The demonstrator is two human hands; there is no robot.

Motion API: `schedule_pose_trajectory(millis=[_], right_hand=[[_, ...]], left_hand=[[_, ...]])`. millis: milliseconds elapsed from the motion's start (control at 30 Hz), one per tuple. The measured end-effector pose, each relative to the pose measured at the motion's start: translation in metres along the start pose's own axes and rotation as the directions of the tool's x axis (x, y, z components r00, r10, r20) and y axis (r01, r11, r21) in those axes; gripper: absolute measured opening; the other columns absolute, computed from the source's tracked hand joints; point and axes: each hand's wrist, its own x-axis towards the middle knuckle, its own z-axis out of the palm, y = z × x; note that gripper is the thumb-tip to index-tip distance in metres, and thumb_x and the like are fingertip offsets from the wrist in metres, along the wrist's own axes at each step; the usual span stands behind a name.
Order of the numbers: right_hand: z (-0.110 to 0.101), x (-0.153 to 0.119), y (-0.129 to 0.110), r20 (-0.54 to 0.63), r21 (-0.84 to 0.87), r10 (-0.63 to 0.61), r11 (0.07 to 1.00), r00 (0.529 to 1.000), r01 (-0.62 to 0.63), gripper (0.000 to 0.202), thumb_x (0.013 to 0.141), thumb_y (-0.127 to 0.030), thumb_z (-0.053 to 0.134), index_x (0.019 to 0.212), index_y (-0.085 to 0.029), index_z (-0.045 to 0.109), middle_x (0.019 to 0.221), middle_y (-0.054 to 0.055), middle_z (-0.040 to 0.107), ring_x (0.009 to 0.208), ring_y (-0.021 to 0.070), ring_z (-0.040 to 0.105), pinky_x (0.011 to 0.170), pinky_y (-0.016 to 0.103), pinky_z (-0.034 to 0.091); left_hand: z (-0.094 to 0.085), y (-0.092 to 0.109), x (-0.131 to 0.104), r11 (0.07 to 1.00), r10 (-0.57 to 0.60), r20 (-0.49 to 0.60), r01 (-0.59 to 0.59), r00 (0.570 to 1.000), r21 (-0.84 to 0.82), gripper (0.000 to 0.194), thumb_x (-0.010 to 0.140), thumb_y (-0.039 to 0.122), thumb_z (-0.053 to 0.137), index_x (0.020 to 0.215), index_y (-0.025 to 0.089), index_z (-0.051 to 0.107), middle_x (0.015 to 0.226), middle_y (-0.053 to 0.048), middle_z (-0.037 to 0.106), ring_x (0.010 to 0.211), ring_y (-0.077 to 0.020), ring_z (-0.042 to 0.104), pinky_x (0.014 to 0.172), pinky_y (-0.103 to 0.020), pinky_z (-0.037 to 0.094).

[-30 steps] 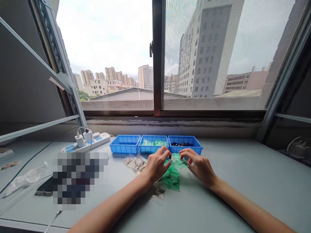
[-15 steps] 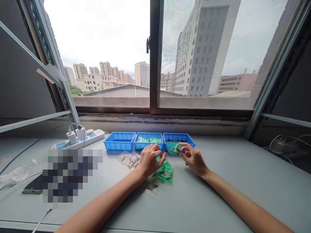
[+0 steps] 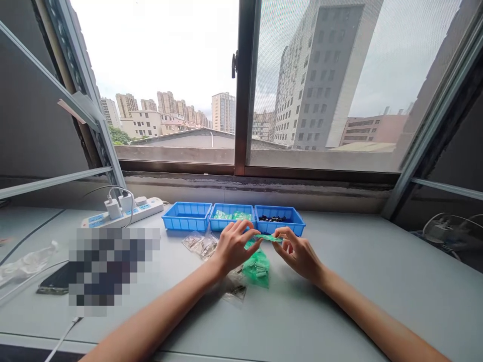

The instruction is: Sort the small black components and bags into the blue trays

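A small green plastic bag point(image 3: 268, 238) is stretched flat between my two hands, just in front of the right-hand blue bin point(image 3: 298, 229). My left hand point(image 3: 236, 245) pinches its left end between thumb and fingers. At the other end my right hand point(image 3: 298, 250) grips it the same way. Below them a larger green bag point(image 3: 258, 271) with small light pieces inside lies on the table. Clear bags of small metal parts point(image 3: 236, 289) lie under and beside my left wrist, with more clear bags point(image 3: 199, 245) further left.
The middle blue bin point(image 3: 213, 225) holds green-and-white packets; dark small parts point(image 3: 272, 219) lie in the right one. Beside the left blue bin point(image 3: 186, 224) is a power strip point(image 3: 151, 206) with plugs. A phone point(image 3: 53, 285), cables and crumpled plastic point(image 3: 28, 264) occupy the table's left side.
My left hand has moved right and taken hold of the small green bag's left end. The bag has turned from facing me to nearly flat. The view has shifted slightly.
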Motion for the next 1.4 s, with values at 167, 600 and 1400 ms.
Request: schedule_pose_trajectory(millis=[167,600,1400], right_hand=[[0.000,0.000,0.002,-0.053,0.043,-0.012,0.999,0.999,0.015,0.027,0.089,-0.049,0.041,0.087,-0.023,0.049,0.053,-0.006,0.057,0.034,0.0084,0.047,0.039,0.019,0.038],[-0.004,0.001,-0.006,-0.071,0.011,-0.132,0.991,0.989,0.134,0.018,0.090,-0.027,0.042,0.078,-0.021,0.054,0.109,0.008,0.065,0.051,0.0067,0.058,0.043,0.019,0.045],[-0.003,0.000,-0.017,0.021,0.224,0.087,0.971,0.996,-0.090,0.035,0.088,-0.037,0.043,0.119,-0.020,0.048,0.070,-0.001,0.065,0.039,0.0089,0.052,0.041,0.021,0.043]], left_hand=[[0.002,0.000,-0.002,1.000,-0.012,-0.008,0.012,1.000,-0.012,0.017,0.088,0.034,0.052,0.085,0.019,0.059,0.087,-0.002,0.060,0.077,-0.0150,0.057,0.068,-0.027,0.042],[0.002,0.002,-0.003,1.000,0.016,0.039,-0.015,0.999,-0.013,0.016,0.077,0.006,0.049,0.082,0.020,0.052,0.097,-0.003,0.057,0.082,-0.0150,0.057,0.071,-0.025,0.045],[-0.013,-0.061,0.015,0.697,-0.713,-0.001,0.708,0.702,-0.112,0.016,0.090,0.022,0.044,0.084,0.019,0.058,0.073,-0.002,0.063,0.072,-0.0177,0.058,0.079,-0.033,0.040]])
